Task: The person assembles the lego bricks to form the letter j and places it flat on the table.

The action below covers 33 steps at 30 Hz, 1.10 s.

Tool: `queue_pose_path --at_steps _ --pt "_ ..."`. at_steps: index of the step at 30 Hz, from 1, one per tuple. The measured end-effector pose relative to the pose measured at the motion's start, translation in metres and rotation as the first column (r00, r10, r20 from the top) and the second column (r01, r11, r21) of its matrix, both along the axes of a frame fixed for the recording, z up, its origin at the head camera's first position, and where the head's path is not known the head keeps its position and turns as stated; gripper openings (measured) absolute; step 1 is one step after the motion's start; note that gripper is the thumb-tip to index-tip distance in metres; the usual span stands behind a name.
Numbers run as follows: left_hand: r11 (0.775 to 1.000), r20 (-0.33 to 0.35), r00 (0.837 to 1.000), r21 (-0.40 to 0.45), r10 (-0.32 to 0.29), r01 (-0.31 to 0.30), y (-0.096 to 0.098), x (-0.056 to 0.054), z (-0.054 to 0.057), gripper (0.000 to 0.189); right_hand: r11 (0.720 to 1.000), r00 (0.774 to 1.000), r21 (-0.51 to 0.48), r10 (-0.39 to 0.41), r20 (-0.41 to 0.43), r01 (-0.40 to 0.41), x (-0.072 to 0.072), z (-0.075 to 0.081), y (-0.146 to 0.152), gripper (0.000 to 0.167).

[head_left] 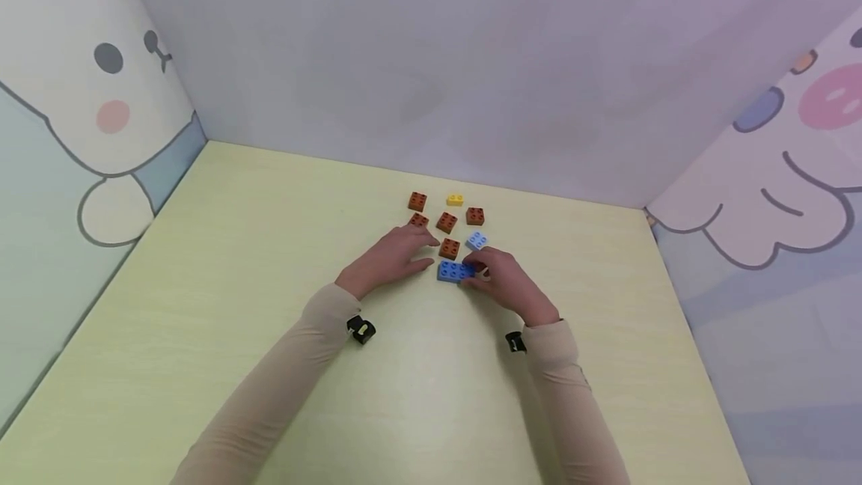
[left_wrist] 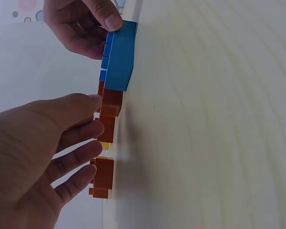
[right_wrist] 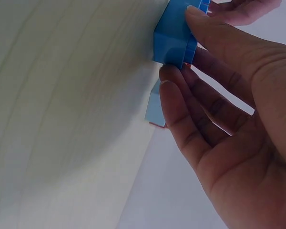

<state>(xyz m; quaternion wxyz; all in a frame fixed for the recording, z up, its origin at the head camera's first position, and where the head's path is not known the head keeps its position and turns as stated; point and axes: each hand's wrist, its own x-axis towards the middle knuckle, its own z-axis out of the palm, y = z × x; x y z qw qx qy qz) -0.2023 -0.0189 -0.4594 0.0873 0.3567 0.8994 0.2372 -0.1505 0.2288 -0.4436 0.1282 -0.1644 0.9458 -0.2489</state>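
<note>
A long blue building brick [head_left: 450,272] with studs on top lies on the table, and my right hand [head_left: 505,281] pinches its right end between thumb and fingers. My left hand [head_left: 393,257] hovers to the left of it with fingers spread loosely, holding nothing. Just beyond the blue brick sits a brown brick [head_left: 449,248]. A light blue brick [head_left: 477,240] stands past the right fingertips. Another brown brick [head_left: 418,220] is partly covered by the left hand. In the right wrist view, the thumb presses the studded side of the blue brick [right_wrist: 174,36].
Farther back lie more brown bricks: one [head_left: 417,201] at the left, one [head_left: 447,222] in the middle and one [head_left: 474,216] at the right. A small yellow brick [head_left: 455,200] is near the rear edge. Walls with cartoon prints surround the pale wooden table [head_left: 283,193].
</note>
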Motion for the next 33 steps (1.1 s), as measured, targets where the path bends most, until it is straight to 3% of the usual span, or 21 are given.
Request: queue_pose_path --at_steps 9,14,33 --pt "0.999 -0.054 0.998 0.025 0.033 -0.032 0.011 -0.005 -0.001 0.038 1.000 1.000 -0.002 0.005 -0.005 -0.005 0.006 0.000 -0.012 0.032" --pt "1.000 -0.079 0.997 0.009 0.013 -0.012 0.015 -0.008 -0.002 0.038 1.000 1.000 -0.014 0.005 -0.019 -0.005 0.009 -0.003 -0.017 0.032" --pt "0.999 -0.039 0.999 -0.038 -0.017 0.015 0.018 -0.012 -0.008 0.038 0.999 0.999 -0.044 0.009 -0.047 -0.012 0.010 -0.009 -0.025 0.034"
